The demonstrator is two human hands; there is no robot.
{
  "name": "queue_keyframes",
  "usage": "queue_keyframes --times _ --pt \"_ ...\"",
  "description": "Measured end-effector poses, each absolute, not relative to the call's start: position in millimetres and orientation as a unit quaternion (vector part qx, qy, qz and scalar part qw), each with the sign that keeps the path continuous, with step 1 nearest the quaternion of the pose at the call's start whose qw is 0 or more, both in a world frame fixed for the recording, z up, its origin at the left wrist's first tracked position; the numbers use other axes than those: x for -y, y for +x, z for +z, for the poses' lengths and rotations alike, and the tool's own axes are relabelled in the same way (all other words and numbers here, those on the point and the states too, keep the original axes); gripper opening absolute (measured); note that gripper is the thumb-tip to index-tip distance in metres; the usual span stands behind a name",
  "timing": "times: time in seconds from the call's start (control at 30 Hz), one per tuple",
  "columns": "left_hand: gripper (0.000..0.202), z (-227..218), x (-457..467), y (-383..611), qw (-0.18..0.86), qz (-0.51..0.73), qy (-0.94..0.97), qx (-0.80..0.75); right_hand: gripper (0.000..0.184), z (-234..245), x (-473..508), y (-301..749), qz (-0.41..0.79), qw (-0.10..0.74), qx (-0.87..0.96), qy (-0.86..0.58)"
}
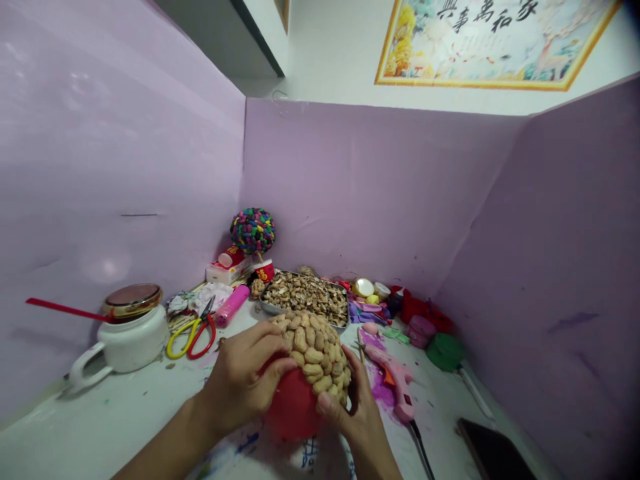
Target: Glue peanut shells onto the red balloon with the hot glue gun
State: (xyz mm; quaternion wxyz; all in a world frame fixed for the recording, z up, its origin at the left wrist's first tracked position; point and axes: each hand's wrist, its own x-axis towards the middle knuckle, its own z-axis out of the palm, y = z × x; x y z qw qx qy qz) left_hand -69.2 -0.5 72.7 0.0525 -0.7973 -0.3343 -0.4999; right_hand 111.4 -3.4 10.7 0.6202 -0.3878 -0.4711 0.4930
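A red ball (293, 407) sits low in the middle of the view, its upper right side covered with glued peanut shells (315, 350). My left hand (243, 377) grips the ball from the left, fingers curled over its top and thumb pressing the red surface. From the right, my right hand (353, 407) cups the ball, thumb against the shell edge. Behind the ball stands a metal tray of loose peanut shells (307, 295).
A pink glue gun (395, 380) lies right of the ball. Scissors (193, 330), a pink tube (231, 305) and a white lidded mug (127, 327) are at left. A multicoloured ball on a stick (253, 230) stands at back. Purple partition walls enclose the table; a dark phone (493, 453) is at bottom right.
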Motion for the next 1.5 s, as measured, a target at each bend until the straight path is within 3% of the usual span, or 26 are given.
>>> queue_keyframes --times 0.2,0.37,0.53,0.7,1.07,1.27,1.5 --pt "0.031 63.6 -9.4 -75.7 0.023 -0.512 -0.782 0.354 0.082 7.2 -3.9 123.5 0.532 0.604 0.457 -0.379" --pt "0.060 59.0 -16.0 -77.5 -0.115 -0.437 -0.804 0.388 0.079 18.0 4.4 128.0 0.513 0.582 0.479 -0.411" --pt "0.062 60.0 -6.0 -70.3 -0.121 -0.411 -0.805 0.411 0.064 33.6 18.2 119.4 0.265 0.586 0.605 -0.469" --pt "0.057 56.2 -0.4 -64.6 -0.128 -0.437 -0.791 0.408 0.062 41.3 19.2 100.3 0.155 0.552 0.674 -0.465" --pt "0.049 49.8 1.2 -61.6 -0.100 -0.460 -0.781 0.410 0.048 37.1 15.7 93.3 0.121 0.542 0.686 -0.471" --pt "0.046 49.0 -0.1 -61.7 -0.093 -0.475 -0.774 0.407 0.042 36.8 16.5 85.5 0.112 0.578 0.657 -0.471" --pt "0.044 47.0 -0.7 -63.9 -0.100 -0.483 -0.771 0.402 0.053 36.4 15.9 95.6 0.143 0.542 0.689 -0.459"
